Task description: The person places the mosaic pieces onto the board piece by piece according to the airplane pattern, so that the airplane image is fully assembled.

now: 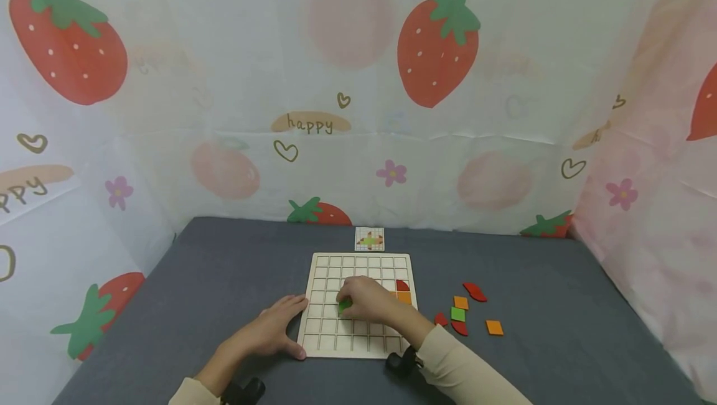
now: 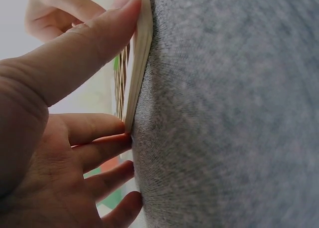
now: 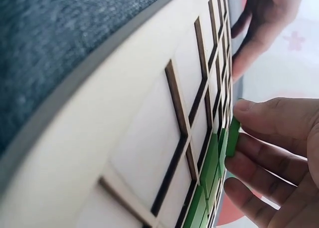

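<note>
Green square tile (image 1: pixel 344 305), pinched on edge between thumb and fingertips of the right hand (image 1: pixel 366 300), held just over a cell near the middle of the wooden grid board (image 1: pixel 358 268). Seen close from the right wrist: same green tile (image 3: pixel 233 135) tilted, one edge touching the grid, more green pieces already seated in cells just beside it.

Left hand (image 1: pixel 276 328) flat and spread against the board's left edge, near its front left corner, thumb along the front edge. From the left wrist: thumb (image 2: pixel 94 43) pressing the thin side of the board (image 2: pixel 141 48), fingers straight and resting on the grey cloth; nothing gripped.

Inside the board, by its right edge: a red quarter-round piece (image 1: pixel 402 285) with an orange square (image 1: pixel 404 297) directly in front of it, each in its own cell. Other filled cells hidden under the right hand.

Board lying at the middle of a grey table (image 1: pixel 224 268). Small pattern card (image 1: pixel 370 239) just beyond the board's far edge. Loose pieces (image 1: pixel 468 313) scattered on the table to the right of the board: red curved shapes, orange squares, one green square.
</note>
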A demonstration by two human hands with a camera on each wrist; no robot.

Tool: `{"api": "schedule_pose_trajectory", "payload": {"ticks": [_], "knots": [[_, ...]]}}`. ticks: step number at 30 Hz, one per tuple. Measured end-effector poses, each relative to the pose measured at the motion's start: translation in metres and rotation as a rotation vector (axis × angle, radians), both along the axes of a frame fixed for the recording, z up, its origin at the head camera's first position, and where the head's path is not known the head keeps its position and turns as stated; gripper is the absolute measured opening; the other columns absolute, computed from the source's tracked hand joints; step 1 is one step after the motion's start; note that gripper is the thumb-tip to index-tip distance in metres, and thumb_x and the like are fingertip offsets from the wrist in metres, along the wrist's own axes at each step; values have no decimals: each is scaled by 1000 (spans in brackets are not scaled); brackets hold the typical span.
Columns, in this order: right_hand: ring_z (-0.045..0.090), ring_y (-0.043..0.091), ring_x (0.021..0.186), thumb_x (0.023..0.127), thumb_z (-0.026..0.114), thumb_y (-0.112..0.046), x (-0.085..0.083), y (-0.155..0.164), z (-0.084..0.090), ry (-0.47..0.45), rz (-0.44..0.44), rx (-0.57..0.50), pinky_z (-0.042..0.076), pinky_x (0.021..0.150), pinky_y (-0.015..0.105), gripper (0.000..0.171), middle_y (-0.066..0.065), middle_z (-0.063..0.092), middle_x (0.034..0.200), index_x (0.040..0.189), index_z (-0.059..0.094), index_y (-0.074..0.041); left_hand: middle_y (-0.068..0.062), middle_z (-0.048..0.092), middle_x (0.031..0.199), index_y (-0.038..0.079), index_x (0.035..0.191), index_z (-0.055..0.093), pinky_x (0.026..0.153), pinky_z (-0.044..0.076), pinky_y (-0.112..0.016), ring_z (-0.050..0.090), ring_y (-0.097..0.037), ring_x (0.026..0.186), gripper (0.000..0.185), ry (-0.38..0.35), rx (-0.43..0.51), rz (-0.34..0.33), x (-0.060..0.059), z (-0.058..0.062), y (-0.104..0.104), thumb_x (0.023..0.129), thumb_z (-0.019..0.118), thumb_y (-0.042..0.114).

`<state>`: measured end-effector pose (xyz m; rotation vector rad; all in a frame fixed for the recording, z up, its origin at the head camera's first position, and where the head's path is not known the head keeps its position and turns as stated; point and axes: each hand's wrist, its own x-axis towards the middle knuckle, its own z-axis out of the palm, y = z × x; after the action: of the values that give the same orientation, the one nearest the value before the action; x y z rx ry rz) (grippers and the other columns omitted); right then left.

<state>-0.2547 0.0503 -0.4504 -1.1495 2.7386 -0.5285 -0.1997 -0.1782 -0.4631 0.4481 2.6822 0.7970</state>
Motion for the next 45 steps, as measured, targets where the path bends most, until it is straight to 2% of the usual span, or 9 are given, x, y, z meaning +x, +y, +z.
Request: {"api": "schedule_pose_trajectory", "payload": {"ticks": [18, 40, 45], "knots": [[53, 4, 74, 82, 75, -16, 1, -5, 1, 52, -18, 72, 47, 69, 20, 15, -3, 66, 87, 96, 77, -11, -20, 39, 152, -3, 144, 42, 107, 25, -70, 27, -45, 144, 99, -14, -17, 5, -1, 1, 0, 63, 89, 31], [51, 3, 71, 82, 75, -14, 3, -4, -1, 46, -15, 55, 46, 68, 19, 7, -4, 63, 82, 89, 77, -11, -21, 39, 152, -4, 144, 42, 106, 25, -71, 27, -46, 144, 99, -3, -3, -10, 0, 1, -1, 63, 89, 30], [51, 3, 72, 81, 73, -11, 3, -1, 0, 23, -16, 24, 46, 68, 20, 8, -3, 64, 83, 88, 77, -11, -21, 39, 152, -4, 144, 42, 106, 25, -71, 27, -46, 144, 99, -9, -7, -5, 0, 0, -1, 63, 89, 30]]}}
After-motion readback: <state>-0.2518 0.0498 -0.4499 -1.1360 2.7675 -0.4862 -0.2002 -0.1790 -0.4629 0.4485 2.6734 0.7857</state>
